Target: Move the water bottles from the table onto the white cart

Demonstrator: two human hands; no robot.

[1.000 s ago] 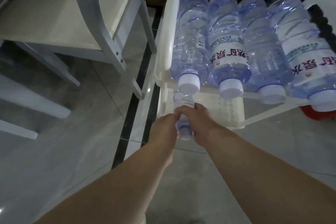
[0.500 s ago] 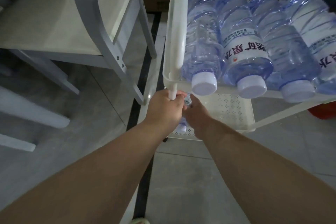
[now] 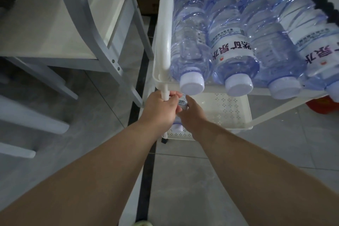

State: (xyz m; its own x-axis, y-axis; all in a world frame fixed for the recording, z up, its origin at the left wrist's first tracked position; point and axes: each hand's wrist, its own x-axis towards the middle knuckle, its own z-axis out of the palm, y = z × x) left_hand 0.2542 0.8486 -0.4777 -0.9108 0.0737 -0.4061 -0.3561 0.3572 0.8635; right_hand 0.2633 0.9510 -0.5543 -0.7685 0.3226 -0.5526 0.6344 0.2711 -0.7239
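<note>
**Both hands on a small bottle at the cart's lower shelf**

At far left stands a grey-framed chair. The left hand and right hand close around a small water bottle between them, over the near-left corner of the white cart's perforated lower tray. Above, four large water bottles lie side by side on the top shelf, caps facing near. An orange object sits on the floor at right.

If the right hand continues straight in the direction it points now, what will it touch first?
Probably the lower cart shelf. The right hand, holding a small bottle with the left hand, points forward and down beneath the big bottles. Depth is unclear.
</note>
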